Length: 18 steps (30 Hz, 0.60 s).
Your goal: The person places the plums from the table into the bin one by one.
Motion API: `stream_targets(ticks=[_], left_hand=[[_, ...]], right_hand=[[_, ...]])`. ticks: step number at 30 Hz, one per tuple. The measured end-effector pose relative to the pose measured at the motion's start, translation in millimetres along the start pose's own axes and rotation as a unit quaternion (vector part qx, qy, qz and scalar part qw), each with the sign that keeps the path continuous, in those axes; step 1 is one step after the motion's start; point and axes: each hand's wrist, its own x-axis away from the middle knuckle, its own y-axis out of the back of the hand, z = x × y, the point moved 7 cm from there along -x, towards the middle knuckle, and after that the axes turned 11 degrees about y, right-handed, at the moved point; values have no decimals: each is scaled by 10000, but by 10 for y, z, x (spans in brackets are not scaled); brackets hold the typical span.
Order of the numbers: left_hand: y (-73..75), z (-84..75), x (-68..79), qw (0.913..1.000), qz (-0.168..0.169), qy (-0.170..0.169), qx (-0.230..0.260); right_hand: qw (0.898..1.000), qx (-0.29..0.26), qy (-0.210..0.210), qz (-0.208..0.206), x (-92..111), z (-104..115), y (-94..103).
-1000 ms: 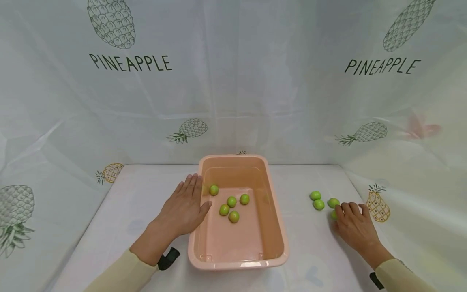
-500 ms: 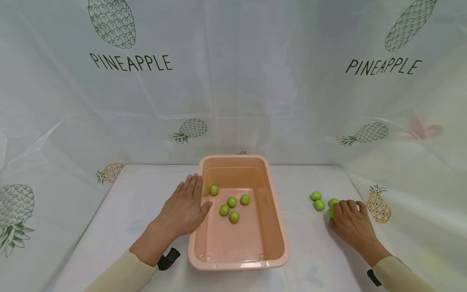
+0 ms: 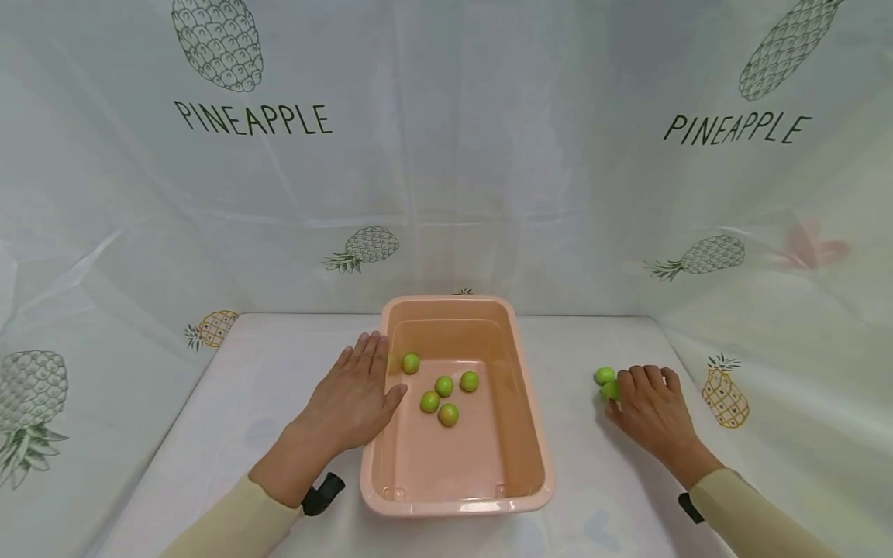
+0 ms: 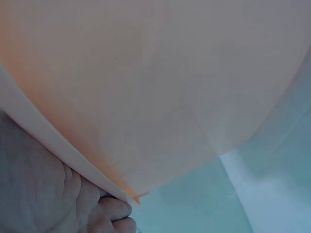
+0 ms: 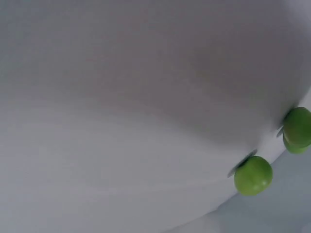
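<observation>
My left hand (image 3: 349, 399) lies with straight fingers along the left rim of a peach-coloured plastic tub (image 3: 544, 473). In the left wrist view, my palm (image 4: 39, 189) is against the tub's wall (image 4: 146, 97). My right hand (image 3: 656, 415) is low over the table's right side, fingers curled, pinching a small round green fruit (image 3: 611, 390) between fingertips and thumb. Just behind it sits another green fruit (image 3: 604, 376). The right wrist view shows one fruit (image 5: 253, 175) apart from two overlapping ones (image 5: 297, 127); my fingers are outside that view.
Several green fruits (image 3: 449, 415) lie loose on the tub's floor. The table (image 3: 314, 496) has a pale cloth, and a pineapple-print sheet (image 3: 453, 170) hangs behind and at both sides.
My right hand has moved left and slightly away from me across the table with a green fruit at its fingertips, now covering another fruit. My left hand and the tub stay put.
</observation>
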Motion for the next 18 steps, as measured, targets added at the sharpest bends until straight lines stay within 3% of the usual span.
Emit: stream_targets(ticks=[12, 18], left_hand=[[12, -5, 13, 9998, 1, 17, -204], [13, 4, 10, 9998, -7, 33, -219]], right_hand=[[9995, -51, 20, -313, -484, 166, 71], [9976, -98, 87, -679, -762, 207, 198]])
